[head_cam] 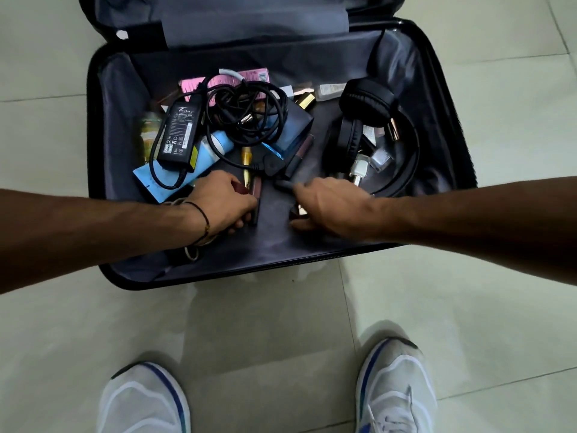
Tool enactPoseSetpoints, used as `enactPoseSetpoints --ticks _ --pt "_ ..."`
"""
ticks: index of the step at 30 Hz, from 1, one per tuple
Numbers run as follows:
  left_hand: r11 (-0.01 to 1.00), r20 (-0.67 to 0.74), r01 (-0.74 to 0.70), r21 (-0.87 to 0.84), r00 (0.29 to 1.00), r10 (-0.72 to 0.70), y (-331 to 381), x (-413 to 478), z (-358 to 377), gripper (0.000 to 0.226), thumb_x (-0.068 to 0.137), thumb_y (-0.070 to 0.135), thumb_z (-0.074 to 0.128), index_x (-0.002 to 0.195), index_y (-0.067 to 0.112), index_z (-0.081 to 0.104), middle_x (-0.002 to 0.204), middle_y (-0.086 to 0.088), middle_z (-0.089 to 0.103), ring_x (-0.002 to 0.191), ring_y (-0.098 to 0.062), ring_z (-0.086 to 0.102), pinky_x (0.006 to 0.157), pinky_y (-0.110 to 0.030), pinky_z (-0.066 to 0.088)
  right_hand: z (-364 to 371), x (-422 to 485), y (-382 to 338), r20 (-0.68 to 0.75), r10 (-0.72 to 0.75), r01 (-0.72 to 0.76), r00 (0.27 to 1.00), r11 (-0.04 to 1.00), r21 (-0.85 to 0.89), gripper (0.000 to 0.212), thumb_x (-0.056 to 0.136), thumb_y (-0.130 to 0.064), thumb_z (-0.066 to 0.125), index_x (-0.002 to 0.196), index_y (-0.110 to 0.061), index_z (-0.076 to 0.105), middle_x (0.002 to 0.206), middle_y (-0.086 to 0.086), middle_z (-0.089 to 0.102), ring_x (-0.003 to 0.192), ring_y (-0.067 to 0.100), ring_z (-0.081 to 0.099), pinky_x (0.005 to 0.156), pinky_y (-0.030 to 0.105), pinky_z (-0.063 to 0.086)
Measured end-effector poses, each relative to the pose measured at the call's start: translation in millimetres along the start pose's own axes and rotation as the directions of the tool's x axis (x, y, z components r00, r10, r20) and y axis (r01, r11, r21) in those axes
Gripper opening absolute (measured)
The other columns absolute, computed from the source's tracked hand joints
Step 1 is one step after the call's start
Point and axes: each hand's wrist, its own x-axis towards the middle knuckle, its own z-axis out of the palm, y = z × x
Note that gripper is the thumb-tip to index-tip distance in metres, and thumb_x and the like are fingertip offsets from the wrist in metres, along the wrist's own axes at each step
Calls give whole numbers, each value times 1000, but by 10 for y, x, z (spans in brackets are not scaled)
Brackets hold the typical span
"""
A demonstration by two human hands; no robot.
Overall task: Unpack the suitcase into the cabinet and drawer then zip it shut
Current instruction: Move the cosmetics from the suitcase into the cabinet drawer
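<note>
While both arms are down inside the black hard-shell suitcase (115,114) lying open on the pale tiled floor (468,307), I see the left hand (223,203) with its fingers curled round slim dark maroon cosmetic tubes (255,195) near the front of the grey lining. The right hand (332,207), just beside it, has thumb and curled fingers closed on a small dark piece with a gold end (296,210); I cannot tell what that piece is. Behind the left hand lie a light blue squeeze tube (199,160) and, partly on top of it, a black laptop power brick (181,129). Its coiled black cable (249,110) is heaped over a flat pink box (253,75) and a dark blue box (296,123). A thin gold tube (246,164) lies further back, between the two hands. Black over-ear headphones (368,101) sit at the right side of the case over a few small bottles. A thin black thread band (204,218) circles the left wrist, and two white sneakers (143,398) stand on the floor near the case's front edge.
</note>
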Motion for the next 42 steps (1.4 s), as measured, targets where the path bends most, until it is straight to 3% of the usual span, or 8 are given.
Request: enactPoseSetpoints --ticks 6,9,13,18,25,32,37,42 --pt "944 -45 -60 325 996 79 57 115 87 28 82 33 64 72 8 67 68 -11 71 57 -25 68 54 -31 57 -104 110 9 31 169 -172 985 966 196 38 80 -43 70 94 -8 68 80 11 67 75 29 66 56 29 47" --pt "898 -75 -79 434 990 123 87 147 158 30 80 36 66 83 6 66 84 -16 70 78 -36 68 73 -39 58 -249 41 113 187 361 -394 914 671 628 34 79 -42 71 71 -9 65 62 5 64 51 17 57 46 24 44" --pt "915 -64 -30 402 996 61 162 202 169 35 78 40 67 80 5 68 83 -15 72 74 -34 69 70 -40 60 -388 -77 245 434 237 -465 869 92 881 8 84 -11 64 78 -6 61 76 14 66 60 20 64 62 33 59" --pt "976 46 67 207 996 -78 224 140 95 38 80 40 70 66 5 66 50 -4 64 35 -17 55 38 -23 43 -432 -114 307 444 164 -437 881 -82 896 17 82 8 51 85 -8 53 72 8 56 57 15 59 63 36 60" --pt "977 178 109 -183 981 -76 190 88 83 29 66 47 60 69 19 52 59 -3 48 51 -21 46 47 -25 39 -608 -135 546 401 161 -414 902 55 909 12 81 -6 61 82 -13 52 70 6 51 52 18 43 51 27 39" --pt "941 368 94 -324 929 34 216 119 97 12 82 23 60 76 15 54 72 -2 68 59 -22 69 64 -31 39 -588 -305 600 398 256 -473 881 424 773 15 92 -5 65 79 -7 60 69 14 60 53 20 56 51 32 54" --pt "956 281 -191 -223 926 251 251 114 118 10 89 7 57 81 12 55 68 -7 66 54 -21 64 44 -22 42 -438 -366 431 272 133 -196 953 955 221 26 89 -13 64 72 -25 50 75 -4 60 74 21 58 63 33 44" --pt "657 211 -586 474 800 562 359 192 197 17 80 35 61 90 25 52 82 -1 64 75 -29 64 62 -35 48 -250 -432 335 148 131 -132 980 991 -8 16 94 -28 55 109 -24 58 97 6 61 90 34 62 65 34 40"
